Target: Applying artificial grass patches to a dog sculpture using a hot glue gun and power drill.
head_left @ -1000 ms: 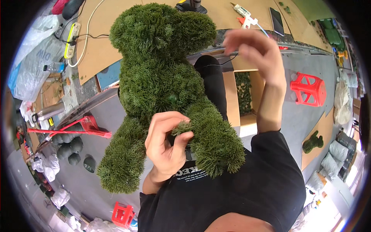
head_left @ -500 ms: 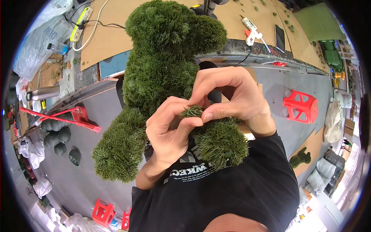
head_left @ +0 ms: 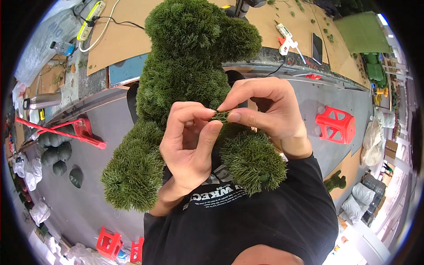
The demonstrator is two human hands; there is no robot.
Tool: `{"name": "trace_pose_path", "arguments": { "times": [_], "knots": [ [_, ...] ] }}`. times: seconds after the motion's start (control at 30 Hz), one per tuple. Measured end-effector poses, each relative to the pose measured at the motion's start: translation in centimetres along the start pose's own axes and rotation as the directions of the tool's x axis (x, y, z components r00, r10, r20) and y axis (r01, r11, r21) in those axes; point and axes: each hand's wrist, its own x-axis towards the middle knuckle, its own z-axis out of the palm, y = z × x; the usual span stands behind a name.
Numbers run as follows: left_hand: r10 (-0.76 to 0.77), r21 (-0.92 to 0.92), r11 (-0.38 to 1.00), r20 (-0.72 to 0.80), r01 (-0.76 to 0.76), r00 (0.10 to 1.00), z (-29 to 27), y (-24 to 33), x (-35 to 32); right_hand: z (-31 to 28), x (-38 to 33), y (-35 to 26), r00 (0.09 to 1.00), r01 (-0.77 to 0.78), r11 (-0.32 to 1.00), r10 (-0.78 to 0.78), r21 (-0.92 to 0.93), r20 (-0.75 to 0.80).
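Note:
A small tuft of artificial greenery [head_left: 220, 116] is held up between my two hands, above a large figure covered in green artificial grass [head_left: 183, 84]. My right hand [head_left: 270, 108] pinches the tuft between thumb and fingertips. At its other side my left hand [head_left: 187, 139] has a fingertip against it, with the thumb just below and the other fingers curled. The figure leans on the table edge, its rounded head and one arm over the tabletop. Its two stubby legs come toward me on either side of my hands. My hands hide part of its lower body.
On the cardboard-covered table [head_left: 126, 42] lie a glue gun [head_left: 286, 40], a phone [head_left: 317, 47] and a power strip [head_left: 91, 20]. A steel flask [head_left: 43, 101] stands at the left. Red stools [head_left: 336, 124] are on the floor at both sides.
My left thumb has moved down, away from the right thumb, widening the gap in the left hand. The tuft has risen slightly, and less of it shows between the fingers.

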Motion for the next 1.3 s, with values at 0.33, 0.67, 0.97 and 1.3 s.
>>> {"name": "trace_pose_path", "arguments": {
  "times": [0.33,0.67,0.97,1.3],
  "knots": [
    [-0.051,-0.212,0.976,-0.007,0.048,0.999,0.6,0.0,-0.3,-0.5,0.4,0.2,0.991,0.123,0.988,-0.116,-0.094,0.072],
    [0.166,0.581,0.738,0.336,-0.343,0.927,-4.0,0.1,-3.9,0.0,0.7,0.9,0.926,-0.377,0.924,0.376,0.059,0.034],
    [0.104,0.771,0.539,0.338,-0.339,0.935,-2.5,-0.3,-3.4,-0.3,1.6,2.1,0.816,-0.57,0.818,0.574,-0.074,0.068],
    [0.096,0.765,0.566,0.31,-0.308,0.946,-3.0,-1.1,-3.5,0.3,1.4,2.3,0.865,-0.49,0.825,0.5,-0.281,-0.039]
  ]
}}
